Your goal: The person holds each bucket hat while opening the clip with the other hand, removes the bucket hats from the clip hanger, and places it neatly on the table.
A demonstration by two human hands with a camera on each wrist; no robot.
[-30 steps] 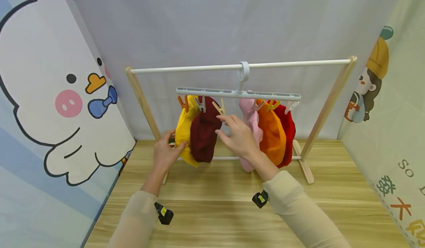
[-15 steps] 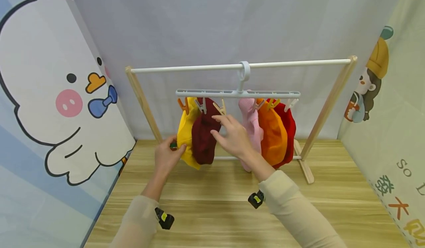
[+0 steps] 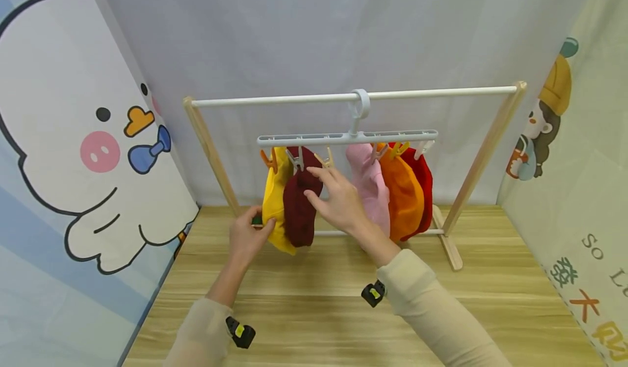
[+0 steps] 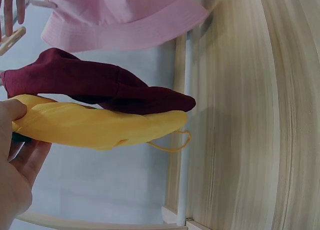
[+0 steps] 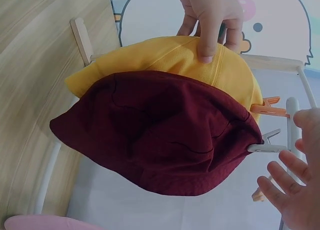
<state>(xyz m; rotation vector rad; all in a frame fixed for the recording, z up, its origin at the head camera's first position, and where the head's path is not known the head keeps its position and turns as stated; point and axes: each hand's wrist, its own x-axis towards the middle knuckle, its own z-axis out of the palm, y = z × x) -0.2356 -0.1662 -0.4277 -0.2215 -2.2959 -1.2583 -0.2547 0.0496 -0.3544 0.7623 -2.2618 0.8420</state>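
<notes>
In the head view my left hand [image 3: 247, 238] pinches the side of a yellow bucket hat [image 3: 276, 209], thumb on its near face. A small dark green patch [image 4: 20, 137] shows between the fingers and the hat. A maroon bucket hat [image 5: 170, 135] hangs right beside the yellow one. Orange [image 5: 270, 108] and grey [image 5: 267, 146] clothespins clip these two to a pale hanger [image 3: 304, 139]. My right hand [image 3: 338, 200] is raised before the maroon hat with fingers spread and nothing held, close to a beige clothespin [image 3: 326, 158] that has no hat in it.
A pink hat [image 3: 367, 192], an orange hat [image 3: 404, 198] and a red hat [image 3: 426, 192] hang on the hanger's right half. The hanger hooks over a white rod [image 3: 441, 92] on a wooden stand [image 3: 483, 160]. Below lies a wood-grain table [image 3: 314, 312].
My right hand has moved a little left. The hanger has swung slightly, its right end shifting left and the pink hat turning. My left hand still holds the yellow hat.
</notes>
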